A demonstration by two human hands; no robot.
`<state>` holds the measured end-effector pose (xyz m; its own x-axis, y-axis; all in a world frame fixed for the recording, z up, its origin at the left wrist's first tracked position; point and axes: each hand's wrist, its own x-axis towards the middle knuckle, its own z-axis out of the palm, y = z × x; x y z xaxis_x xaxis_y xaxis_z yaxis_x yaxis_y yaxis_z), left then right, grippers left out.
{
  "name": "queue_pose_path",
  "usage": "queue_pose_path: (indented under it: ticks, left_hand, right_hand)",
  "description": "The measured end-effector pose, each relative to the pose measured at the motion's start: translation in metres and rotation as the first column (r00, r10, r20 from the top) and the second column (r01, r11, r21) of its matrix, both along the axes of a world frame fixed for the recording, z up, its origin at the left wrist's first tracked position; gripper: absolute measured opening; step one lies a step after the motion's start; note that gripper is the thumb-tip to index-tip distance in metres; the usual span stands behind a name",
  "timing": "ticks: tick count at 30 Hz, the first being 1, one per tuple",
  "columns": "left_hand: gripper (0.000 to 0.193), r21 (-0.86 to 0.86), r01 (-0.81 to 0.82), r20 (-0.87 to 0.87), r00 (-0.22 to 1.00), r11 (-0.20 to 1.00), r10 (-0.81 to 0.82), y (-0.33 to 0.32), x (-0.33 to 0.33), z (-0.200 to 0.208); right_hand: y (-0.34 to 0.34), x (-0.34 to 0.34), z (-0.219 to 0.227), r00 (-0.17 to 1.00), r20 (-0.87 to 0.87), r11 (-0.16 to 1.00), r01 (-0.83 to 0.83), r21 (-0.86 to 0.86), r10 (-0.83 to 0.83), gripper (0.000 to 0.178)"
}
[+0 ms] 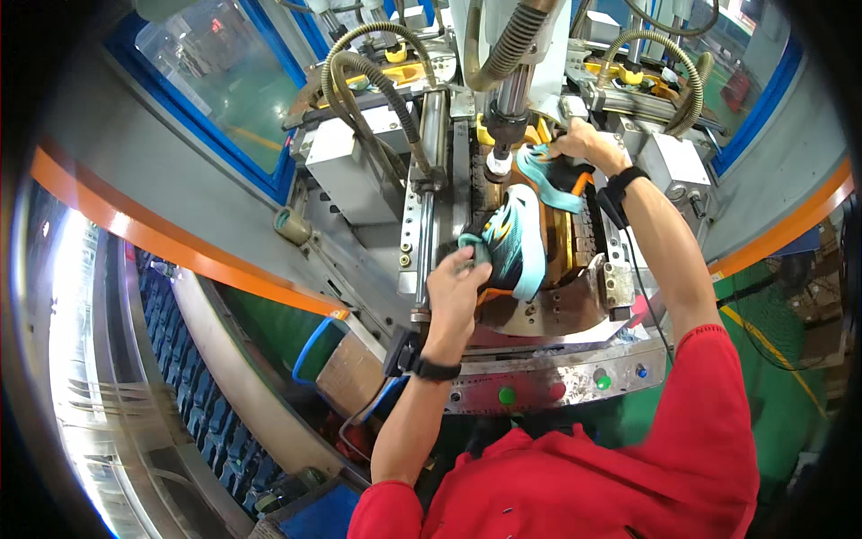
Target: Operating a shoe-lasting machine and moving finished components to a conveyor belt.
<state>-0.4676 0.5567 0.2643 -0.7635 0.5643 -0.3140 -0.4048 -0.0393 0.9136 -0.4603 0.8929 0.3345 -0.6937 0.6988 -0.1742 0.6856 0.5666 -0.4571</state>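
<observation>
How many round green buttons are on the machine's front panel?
2. One green button sits on the metal panel just right of the left hand's wrist; another is farther right. The arms may hide more.

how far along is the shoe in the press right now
Done: the teal and black shoe already sits in the grey press machine, sole side up. In hand: the left hand grips the near end and the right hand holds the far end, apparently seating it under the press head. Left: the hands are not yet clear, and the head stands above the shoe, not on it.
</observation>
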Motion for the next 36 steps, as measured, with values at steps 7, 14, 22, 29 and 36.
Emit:
queue_pose_path:
  ticks: [7, 14, 22, 29, 36]
  left_hand:
    - [0.051, 0.048, -0.148, 0.115, 0.983, 0.988, 0.142, -0.131, 0.09, 0.07]
    - [0.054, -0.061, -0.435, -0.091, 0.899, 0.899, 0.429, -0.218, 0.165, 0.089]
    - [0.047, -0.2, -0.736, 0.095, 0.642, 0.647, 0.76, -0.261, 0.288, 0.044]
    - [0.047, -0.426, -0.833, 0.224, 0.279, 0.352, 0.934, -0.304, 0.396, -0.063]
    - [0.054, -0.513, -0.829, 0.051, -0.286, -0.221, 0.957, -0.381, 0.534, -0.146]
  right_hand:
    - [-0.041, -0.025, -0.056, 0.996, -0.009, 0.991, 0.088, 0.097, -0.087, 0.038]
    - [-0.044, -0.037, -0.168, 0.966, -0.257, 0.905, 0.141, 0.4, -0.036, 0.039]
    - [-0.165, 0.049, -0.081, 0.805, -0.478, 0.935, -0.276, 0.223, 0.352, 0.026]
    - [-0.329, 0.178, -0.204, 0.49, -0.368, 0.569, -0.81, 0.142, 0.79, 0.012]
    - [-0.335, 0.166, -0.299, 0.382, -0.228, 0.439, -0.84, 0.319, 0.896, 0.012]
